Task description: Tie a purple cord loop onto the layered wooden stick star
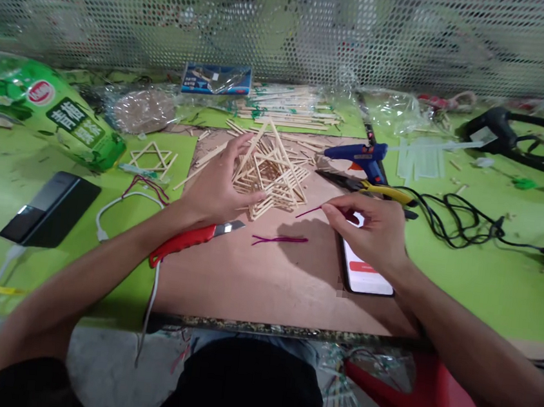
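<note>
My left hand [220, 182] reaches round the left side of a star-shaped frame [275, 171] built from thin wooden sticks, the thumb at its front and the fingers behind. A short purple cord [308, 212] is pinched between the thumb and finger of my right hand [371, 227], its free end pointing left toward the frame. Another purple cord [280, 239], doubled, lies on the brown board [253, 286] in front of the frame. Near my left wrist rests a red utility knife [185, 243] with its blade out. A lit phone [368, 278] lies partly under my right hand.
A blue glue gun [357, 153] and yellow-handled pliers [385, 191] lie right, beside a black cable [445, 218]. Left are a green bottle [48, 109], a small stick star [153, 160] and a dark power bank [50, 209]. Loose sticks [286, 108] lie behind.
</note>
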The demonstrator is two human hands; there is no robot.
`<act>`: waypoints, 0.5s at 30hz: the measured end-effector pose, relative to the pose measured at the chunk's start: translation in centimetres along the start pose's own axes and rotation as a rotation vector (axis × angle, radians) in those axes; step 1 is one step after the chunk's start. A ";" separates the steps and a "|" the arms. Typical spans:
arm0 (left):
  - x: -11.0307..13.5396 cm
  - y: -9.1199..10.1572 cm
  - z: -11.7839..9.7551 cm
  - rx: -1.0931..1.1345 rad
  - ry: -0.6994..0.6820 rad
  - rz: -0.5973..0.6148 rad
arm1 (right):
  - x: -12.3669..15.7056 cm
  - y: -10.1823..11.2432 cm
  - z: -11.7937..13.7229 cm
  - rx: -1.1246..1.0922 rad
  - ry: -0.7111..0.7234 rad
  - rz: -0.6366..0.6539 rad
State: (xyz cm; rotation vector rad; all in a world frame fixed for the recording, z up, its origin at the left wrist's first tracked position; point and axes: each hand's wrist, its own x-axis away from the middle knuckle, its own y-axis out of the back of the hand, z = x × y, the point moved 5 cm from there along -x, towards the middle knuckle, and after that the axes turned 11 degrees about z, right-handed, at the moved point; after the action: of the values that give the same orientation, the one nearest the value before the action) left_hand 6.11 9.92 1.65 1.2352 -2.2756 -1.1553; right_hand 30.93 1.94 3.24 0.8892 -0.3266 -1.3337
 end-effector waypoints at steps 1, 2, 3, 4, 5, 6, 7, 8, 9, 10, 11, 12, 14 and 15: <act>-0.1 -0.1 0.0 0.011 0.002 -0.003 | 0.0 0.0 0.2 0.010 0.011 0.004; -0.1 -0.2 0.1 0.018 0.002 -0.004 | 0.0 -0.1 0.4 0.017 0.020 0.008; -0.2 -0.2 0.1 0.022 0.000 -0.004 | 0.0 -0.1 0.6 0.019 0.025 0.013; -0.3 -0.3 0.1 0.023 0.000 -0.006 | 0.0 -0.1 0.7 0.018 0.028 0.018; -0.3 -0.3 0.1 0.024 0.002 -0.014 | 0.0 -0.2 0.8 0.014 0.029 0.024; -0.3 -0.2 0.2 0.023 0.008 -0.029 | 0.0 -0.2 0.8 0.009 0.028 0.029; -0.2 -0.2 0.3 0.020 0.017 -0.044 | 0.0 -0.2 0.8 0.006 0.025 0.033; -0.2 -0.2 0.3 0.015 0.026 -0.063 | 0.1 -0.2 0.8 0.003 0.021 0.036; -0.1 -0.1 0.4 0.008 0.036 -0.083 | 0.1 -0.2 0.7 0.001 0.016 0.038; 0.0 -0.1 0.5 -0.002 0.045 -0.099 | 0.1 -0.2 0.6 0.001 0.012 0.041; 0.1 -0.1 0.5 -0.012 0.051 -0.112 | 0.0 -0.3 0.5 0.002 0.007 0.043; 0.2 -0.1 0.6 -0.020 0.053 -0.122 | 0.0 -0.3 0.5 0.003 0.005 0.045; 0.3 0.0 0.6 -0.031 0.051 -0.130 | 0.0 -0.4 0.4 0.000 0.005 0.049; 0.3 0.2 0.6 -0.035 0.046 -0.128 | 0.0 -0.4 0.4 -0.002 0.007 0.051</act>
State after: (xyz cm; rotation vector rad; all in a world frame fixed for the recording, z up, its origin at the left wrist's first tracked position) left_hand 5.48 10.04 1.34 1.3974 -2.1616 -1.1922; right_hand 30.38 1.79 3.16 0.8780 -0.3401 -1.2839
